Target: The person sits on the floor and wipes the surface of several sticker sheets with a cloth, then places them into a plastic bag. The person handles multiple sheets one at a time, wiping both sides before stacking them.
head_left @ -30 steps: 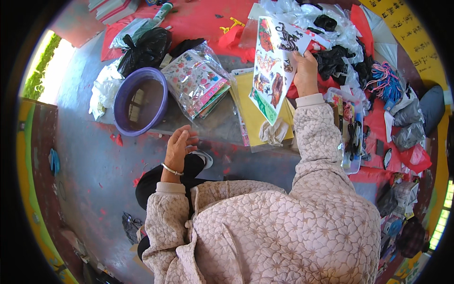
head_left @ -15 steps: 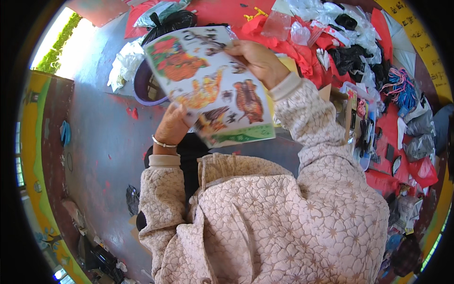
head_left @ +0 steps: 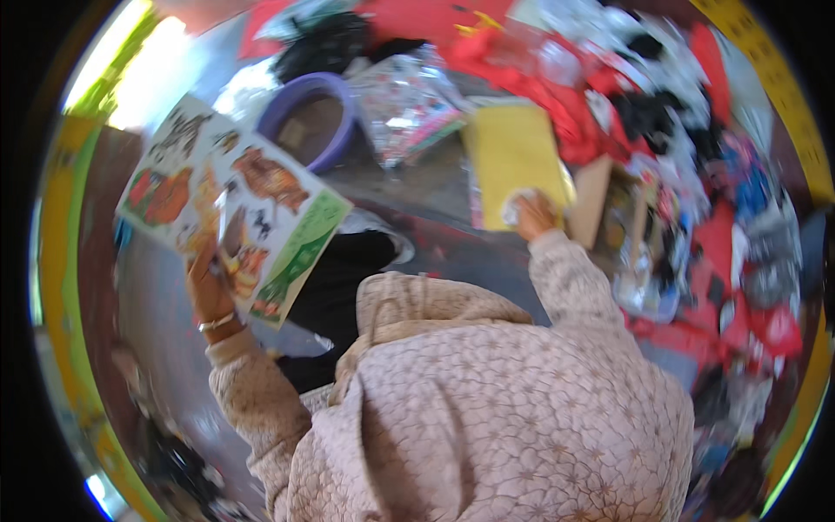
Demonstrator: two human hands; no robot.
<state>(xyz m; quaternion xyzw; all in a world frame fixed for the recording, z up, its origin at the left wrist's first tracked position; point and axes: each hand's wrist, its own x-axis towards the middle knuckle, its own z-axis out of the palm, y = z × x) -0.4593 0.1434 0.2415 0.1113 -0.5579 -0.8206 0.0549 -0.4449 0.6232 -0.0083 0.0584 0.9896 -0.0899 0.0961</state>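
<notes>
My left hand [head_left: 207, 287] grips the lower edge of a white printed sheet [head_left: 291, 248] with colourful animal pictures and a green strip, held tilted out to the left. On the right, my right hand [head_left: 537, 217] is closed around a small crumpled white wad [head_left: 517, 205]. That wad presses on the lower part of a yellow sheet [head_left: 511, 143], which lies on a stack of flat pieces. Motion blurs the fingers somewhat, and whether the wad is paper or cloth does not show.
A purple basin [head_left: 344, 104] stands beyond the printed sheet, beside a clear plastic packet [head_left: 407, 109] of colourful prints. Right of the yellow sheet are an open cardboard box [head_left: 593, 198] and a plastic tray [head_left: 651, 303]. Red cloth [head_left: 557, 109] and several plastic bags lie heaped beyond.
My right hand has let go of the printed sheet and moved down to the yellow sheet, now with the white wad. My left hand has carried the printed sheet leftward, uncovering the yellow sheet and packet.
</notes>
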